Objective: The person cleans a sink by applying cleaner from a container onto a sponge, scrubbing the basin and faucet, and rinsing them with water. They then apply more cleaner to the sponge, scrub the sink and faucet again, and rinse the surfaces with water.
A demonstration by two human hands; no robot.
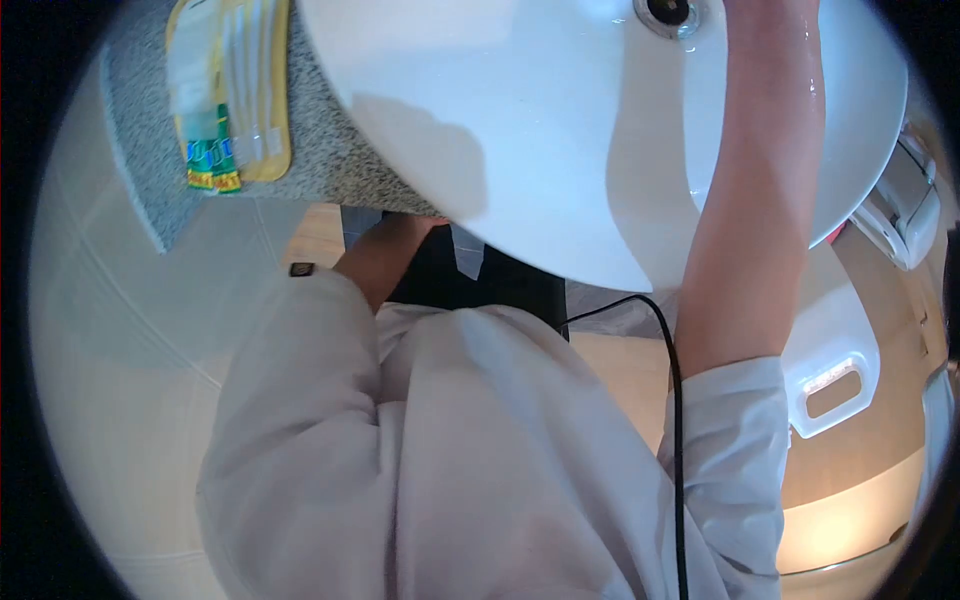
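Observation:
A white sink basin (520,120) fills the top of the view, with its metal drain (668,12) at the upper edge. My right forearm (760,200), wet and bare below a pushed-up white sleeve, reaches up into the basin beside the drain; the hand itself is cut off by the frame's top edge. My left forearm (385,255) goes under the basin's front rim, and that hand is hidden behind the basin.
On the speckled grey counter (330,150) left of the basin lies a yellow pouch (235,90) holding a green tube and white items. A black cable (678,420) runs down my chest. A white plastic stool (835,370) stands at the right on the floor.

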